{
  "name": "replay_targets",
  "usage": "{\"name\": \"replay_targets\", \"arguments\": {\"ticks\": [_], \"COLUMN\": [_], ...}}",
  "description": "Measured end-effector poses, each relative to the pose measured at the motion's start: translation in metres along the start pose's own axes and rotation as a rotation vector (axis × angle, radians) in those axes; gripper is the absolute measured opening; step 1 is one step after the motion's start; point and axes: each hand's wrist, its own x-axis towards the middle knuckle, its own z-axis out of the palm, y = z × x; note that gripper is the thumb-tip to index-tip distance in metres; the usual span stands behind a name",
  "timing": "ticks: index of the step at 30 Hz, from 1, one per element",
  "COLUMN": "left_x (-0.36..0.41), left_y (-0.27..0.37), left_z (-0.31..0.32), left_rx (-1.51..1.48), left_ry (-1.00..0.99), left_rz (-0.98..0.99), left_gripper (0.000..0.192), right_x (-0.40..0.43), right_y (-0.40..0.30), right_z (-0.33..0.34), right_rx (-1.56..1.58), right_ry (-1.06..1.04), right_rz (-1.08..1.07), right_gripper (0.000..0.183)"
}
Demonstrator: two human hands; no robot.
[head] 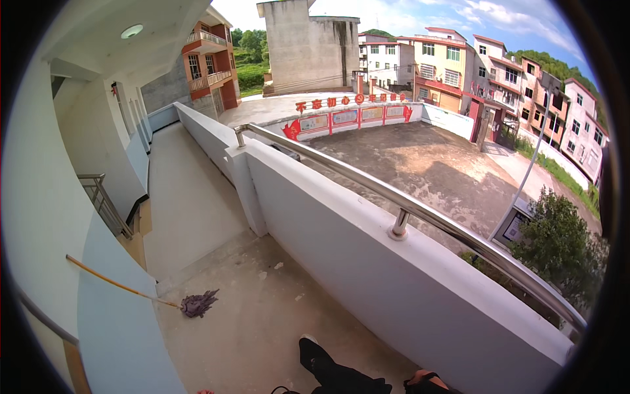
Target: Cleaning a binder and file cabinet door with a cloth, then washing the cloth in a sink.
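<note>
Only a sliver of my left hand (205, 392) shows, fingertips at the bottom edge; the rest is cut off, so its grip is hidden. At the bottom right, a patch of bare skin (422, 378) shows between black pieces of fabric; I cannot tell whether it is my right hand or a knee. My black trouser leg (339, 374) and a pale shoe tip (309, 338) are over the concrete floor (246, 315). Ahead on the left, a mop with a wooden handle (118, 284) leans against the wall, its dark strands (198, 304) resting on the floor.
A white parapet (344, 241) with a steel handrail (393, 192) runs along my right. The corridor (189, 182) extends ahead past a stair railing (103, 204) on the left. Below the parapet lie a concrete yard (408, 152) and a leafy tree (561, 241).
</note>
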Motion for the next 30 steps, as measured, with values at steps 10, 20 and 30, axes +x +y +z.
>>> {"name": "replay_targets", "arguments": {"ticks": [10, 20, 30], "left_x": [0.272, 0.326, 0.315], "left_y": [0.049, 0.049, 0.004], "left_z": [0.279, 0.597, 0.712], "left_rx": [0.685, 0.595, 0.799], "left_ry": [-0.676, -1.309, -1.8], "left_rz": [0.529, 0.191, -0.083], "left_gripper": [0.02, 0.015, 0.015], "right_x": [0.038, -0.028, -0.078], "right_y": [-0.334, -0.482, -0.601], "right_z": [-0.12, -0.085, 0.38], "right_rx": [-0.079, 0.262, 1.085], "right_ry": [0.384, 0.752, 0.607], "right_rz": [-0.41, -0.409, 0.625], "right_gripper": [0.039, 0.032, 0.04]}}
